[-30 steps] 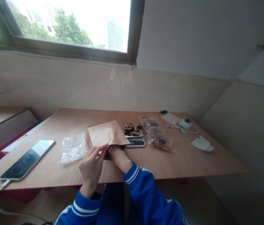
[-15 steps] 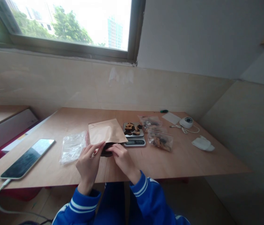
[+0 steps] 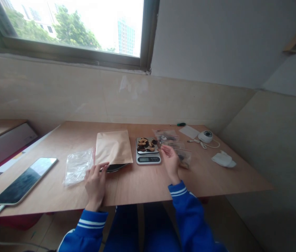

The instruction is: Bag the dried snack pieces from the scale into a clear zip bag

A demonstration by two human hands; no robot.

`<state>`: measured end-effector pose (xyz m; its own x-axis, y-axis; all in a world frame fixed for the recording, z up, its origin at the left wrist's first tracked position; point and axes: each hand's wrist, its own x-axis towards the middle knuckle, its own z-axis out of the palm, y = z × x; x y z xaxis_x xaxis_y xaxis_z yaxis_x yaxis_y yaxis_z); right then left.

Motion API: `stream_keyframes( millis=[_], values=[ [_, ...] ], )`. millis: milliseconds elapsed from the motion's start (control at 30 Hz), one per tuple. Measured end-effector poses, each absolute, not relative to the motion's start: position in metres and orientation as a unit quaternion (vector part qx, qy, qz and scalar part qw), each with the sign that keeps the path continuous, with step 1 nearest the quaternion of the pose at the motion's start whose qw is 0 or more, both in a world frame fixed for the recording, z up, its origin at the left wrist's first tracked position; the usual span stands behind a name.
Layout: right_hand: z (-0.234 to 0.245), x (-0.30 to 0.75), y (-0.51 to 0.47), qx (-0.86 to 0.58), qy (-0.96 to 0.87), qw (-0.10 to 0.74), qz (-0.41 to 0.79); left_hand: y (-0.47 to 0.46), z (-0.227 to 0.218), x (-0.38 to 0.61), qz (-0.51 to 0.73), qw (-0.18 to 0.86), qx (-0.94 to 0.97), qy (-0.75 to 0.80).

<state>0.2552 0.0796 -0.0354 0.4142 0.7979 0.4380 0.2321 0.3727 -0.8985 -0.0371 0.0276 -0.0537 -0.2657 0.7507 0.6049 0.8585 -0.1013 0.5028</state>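
A brown paper pouch (image 3: 113,147) lies flat on the wooden table (image 3: 142,182), its dark mouth open toward me. My left hand (image 3: 95,180) pinches the pouch's near left edge at the mouth. A small digital scale (image 3: 148,154) stands just right of the pouch with dried fruit pieces (image 3: 146,144) on its platform. My right hand (image 3: 170,161) hovers beside the scale's right edge, fingertips pinched together; what they hold, if anything, is too small to make out.
Clear zip bags (image 3: 77,166) lie left of the pouch. A phone (image 3: 24,180) with a cable sits at the near left. Small filled zip bags (image 3: 175,145), a white card (image 3: 189,132), a round white device (image 3: 205,135) and a tissue (image 3: 223,159) lie right.
My right hand has come out of the pouch's mouth and moved right to the scale. The pouch has settled flat, and my left hand stays on its edge.
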Motion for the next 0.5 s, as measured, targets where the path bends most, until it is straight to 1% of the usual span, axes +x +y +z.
stream_keyframes(
  millis=[133,300,400,500],
  values=[
    [-0.050,0.264,0.111,-0.549,-0.556,0.610,0.134,0.030,-0.059,-0.040,-0.432,0.071,-0.613,-0.657],
    [-0.062,0.250,0.120,-0.540,-0.627,0.548,0.123,0.027,-0.057,-0.037,-0.416,0.067,-0.640,-0.643],
    [-0.061,0.247,0.107,-0.522,-0.655,0.535,0.112,0.026,-0.056,-0.037,-0.407,0.060,-0.647,-0.642],
    [-0.059,0.252,0.089,-0.523,-0.646,0.552,0.063,0.026,-0.056,-0.037,-0.397,0.058,-0.652,-0.643]
  ],
)
